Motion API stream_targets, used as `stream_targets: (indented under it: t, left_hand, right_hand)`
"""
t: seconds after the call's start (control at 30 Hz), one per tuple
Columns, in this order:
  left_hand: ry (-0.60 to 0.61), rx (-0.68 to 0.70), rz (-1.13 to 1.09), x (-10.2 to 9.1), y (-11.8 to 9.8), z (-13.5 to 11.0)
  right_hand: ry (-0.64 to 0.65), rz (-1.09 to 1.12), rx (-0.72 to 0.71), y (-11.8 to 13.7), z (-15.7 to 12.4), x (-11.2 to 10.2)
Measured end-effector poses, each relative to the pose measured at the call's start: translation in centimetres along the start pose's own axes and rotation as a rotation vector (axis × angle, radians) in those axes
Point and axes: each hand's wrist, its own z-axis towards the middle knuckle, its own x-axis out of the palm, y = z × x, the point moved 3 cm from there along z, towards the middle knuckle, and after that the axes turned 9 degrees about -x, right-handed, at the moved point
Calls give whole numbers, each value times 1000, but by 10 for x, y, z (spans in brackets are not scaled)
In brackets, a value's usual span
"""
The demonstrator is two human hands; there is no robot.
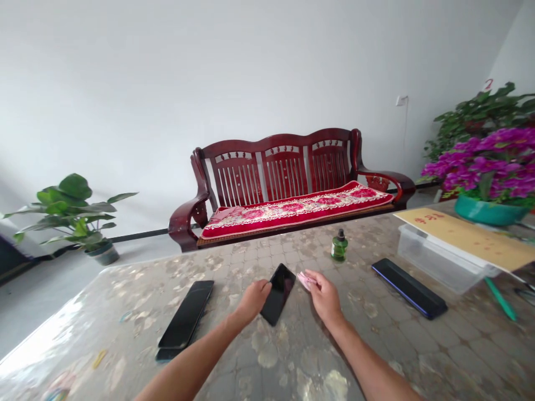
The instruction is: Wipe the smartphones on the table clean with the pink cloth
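A dark smartphone (277,298) with a glossy screen is tilted in front of me, above the table. My left hand (253,299) grips its left edge, thumb on the front and the other fingers hidden. Just right of the phone, my right hand (324,295) is closed on a small pink-and-white folded cloth (306,280), held apart from the screen. Beyond that hand stands a small green bottle (339,247) with a black cap. Left of my left arm lies a stack of dark phones (188,314).
Another phone (408,287) lies at right, near a clear plastic box (438,259) topped by a tan envelope (468,234). A green pen-like stick (500,298) and potted purple flowers (489,167) are farther right. A yellow band (99,359) lies front left. Behind the table (234,367) stands a wooden bench (284,172).
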Motion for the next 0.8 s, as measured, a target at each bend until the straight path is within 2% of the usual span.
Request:
stream_targets:
  t: [0.13, 0.23, 0.33, 0.4, 0.57, 0.8]
  left_hand:
    - [-29, -57, -99, 18, 18, -16]
    - [-19, -45, -164, 28, 22, -30]
    - [-31, -16, -228, 35, 24, -45]
    - [-17, 4, -227, 38, 24, -55]
    - [49, 157, -222, 35, 17, -76]
    - [-6, 117, -188, 30, 12, -89]
  right_hand:
    - [221, -163, -105, 15, -12, 17]
    - [404, -321, -231, 29, -21, 26]
    - [513, -449, -340, 41, -27, 29]
    - [548, -519, -387, 47, -29, 30]
    - [563, -596, -438, 53, -34, 32]
    - [571, -637, -507, 50, -37, 32]
